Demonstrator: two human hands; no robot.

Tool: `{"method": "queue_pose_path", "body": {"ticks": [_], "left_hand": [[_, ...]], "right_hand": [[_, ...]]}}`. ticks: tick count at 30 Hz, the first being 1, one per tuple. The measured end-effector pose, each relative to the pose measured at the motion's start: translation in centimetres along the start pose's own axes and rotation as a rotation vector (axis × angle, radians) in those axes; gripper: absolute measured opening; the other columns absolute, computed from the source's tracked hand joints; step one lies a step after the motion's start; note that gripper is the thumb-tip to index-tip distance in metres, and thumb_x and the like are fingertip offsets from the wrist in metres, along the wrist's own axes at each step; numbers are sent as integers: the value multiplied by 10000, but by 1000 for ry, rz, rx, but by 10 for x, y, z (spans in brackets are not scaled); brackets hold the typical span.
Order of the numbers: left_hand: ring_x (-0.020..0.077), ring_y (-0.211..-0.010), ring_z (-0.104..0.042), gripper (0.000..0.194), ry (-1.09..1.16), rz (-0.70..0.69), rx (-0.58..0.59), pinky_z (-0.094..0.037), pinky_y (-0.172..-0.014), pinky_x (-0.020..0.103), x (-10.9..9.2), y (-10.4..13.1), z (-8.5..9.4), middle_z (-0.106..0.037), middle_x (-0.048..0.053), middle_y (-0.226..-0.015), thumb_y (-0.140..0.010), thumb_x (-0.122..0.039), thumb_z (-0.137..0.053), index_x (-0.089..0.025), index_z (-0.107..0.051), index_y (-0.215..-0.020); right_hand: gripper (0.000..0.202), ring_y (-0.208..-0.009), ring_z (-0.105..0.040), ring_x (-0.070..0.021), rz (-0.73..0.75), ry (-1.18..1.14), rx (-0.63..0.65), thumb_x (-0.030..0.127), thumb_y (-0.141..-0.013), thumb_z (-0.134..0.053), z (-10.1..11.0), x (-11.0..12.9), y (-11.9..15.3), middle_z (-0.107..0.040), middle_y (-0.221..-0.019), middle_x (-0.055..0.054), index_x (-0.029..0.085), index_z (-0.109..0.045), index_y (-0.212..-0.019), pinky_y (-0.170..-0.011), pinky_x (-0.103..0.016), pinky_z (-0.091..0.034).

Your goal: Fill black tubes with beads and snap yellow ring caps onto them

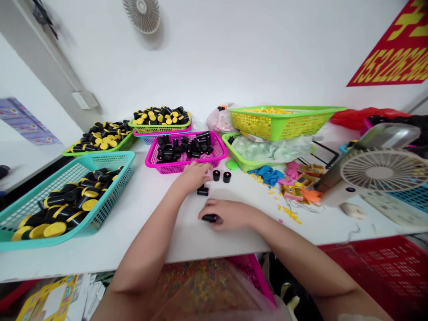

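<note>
My right hand [230, 215] rests low over the white table, its fingers closed around a small black plastic cylinder [209, 218] lying sideways. Farther forward, my left hand [195, 176] is at the front of the magenta basket [185, 167], fingers bent toward the right; what they grip, if anything, is hidden. Just right of those fingertips stand two short black cylinders, a nearer one [216, 175] and another [227, 177], each with a pink spot on top. Between my hands, another black piece [202, 191] lies on its side. The magenta basket holds many similar black cylinders.
Left is a turquoise basket [113, 196] of black cylinders with yellow caps; green baskets behind hold more. A green basket [284, 127] of yellow pieces sits back right. Blue gloves [267, 174], scattered yellow bits [289, 214], small toys and a beige fan [377, 174] occupy the right.
</note>
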State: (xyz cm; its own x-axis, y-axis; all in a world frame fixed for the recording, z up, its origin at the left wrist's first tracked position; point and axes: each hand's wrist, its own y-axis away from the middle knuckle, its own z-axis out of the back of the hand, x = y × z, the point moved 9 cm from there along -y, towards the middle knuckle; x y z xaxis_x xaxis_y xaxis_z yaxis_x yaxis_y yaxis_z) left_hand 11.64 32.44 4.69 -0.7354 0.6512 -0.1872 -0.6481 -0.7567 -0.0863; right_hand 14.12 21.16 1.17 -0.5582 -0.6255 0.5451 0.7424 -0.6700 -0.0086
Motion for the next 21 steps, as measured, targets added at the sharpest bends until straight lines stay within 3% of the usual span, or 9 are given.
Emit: {"method": "queue_pose_path", "body": {"ticks": [2,4,6,8,11,15,17,21], "left_hand": [[321,-1150,-526,361,-7,-54,84,-389,-986,452,-2,8,0,-719,51,-1116,-751,-242,-756,-295,-680,-1100],[319,-1104,-550,363,-8,-93,153,-393,-989,457,-6,13,-7,-740,35,-983,-629,-131,-801,-296,-731,-944],[320,-1075,-574,280,5,-116,180,-398,-993,461,-10,14,-15,-734,48,-890,-601,-78,-774,-261,-733,-808],[309,-1036,-608,206,41,-124,176,-421,-982,445,-15,12,-22,-726,63,-883,-627,-71,-737,-228,-713,-758],[254,-954,-662,233,140,-96,131,-485,-910,365,-21,5,-29,-724,67,-974,-724,-126,-695,-212,-690,-940],[223,-914,-696,471,278,11,17,-524,-852,337,-21,-3,-40,-719,80,-1033,-823,-204,-671,-192,-492,-1258],[218,-880,-704,503,327,56,-19,-532,-843,347,-19,-6,-48,-719,79,-1019,-820,-181,-679,-190,-446,-1265],[240,-938,-696,568,395,120,-93,-531,-870,383,-10,-8,-50,-686,113,-1101,-739,-142,-758,-193,-440,-1208]], "right_hand": [[552,-688,-589,-138,-167,-42,-109,80,-718,-622,26,-26,10,-650,-947,-27,202,-532,-1249,-642,-249,-468],[468,-641,-571,-140,-304,-44,-248,119,-740,-615,58,-48,27,-644,-856,-18,175,-523,-1195,-593,-243,-437],[344,-681,-585,-144,-359,-1,-353,158,-770,-612,83,-60,41,-642,-921,-50,173,-561,-1110,-629,-251,-445],[302,-725,-597,-147,-402,60,-394,168,-766,-632,93,-71,48,-636,-1005,-71,179,-590,-1065,-678,-256,-454],[310,-734,-602,-165,-490,112,-396,157,-743,-659,89,-90,48,-647,-963,-73,168,-581,-1044,-677,-260,-441],[326,-755,-614,-184,-550,86,-417,172,-762,-665,78,-108,41,-653,-929,-73,164,-518,-1054,-659,-260,-429],[359,-787,-625,-192,-557,66,-432,210,-773,-685,76,-113,39,-651,-987,-92,160,-496,-1074,-678,-267,-444],[675,-865,-644,-199,-538,21,-461,222,-691,-788,75,-120,38,-574,-1246,-185,129,-409,-1241,-754,-294,-487]]}}
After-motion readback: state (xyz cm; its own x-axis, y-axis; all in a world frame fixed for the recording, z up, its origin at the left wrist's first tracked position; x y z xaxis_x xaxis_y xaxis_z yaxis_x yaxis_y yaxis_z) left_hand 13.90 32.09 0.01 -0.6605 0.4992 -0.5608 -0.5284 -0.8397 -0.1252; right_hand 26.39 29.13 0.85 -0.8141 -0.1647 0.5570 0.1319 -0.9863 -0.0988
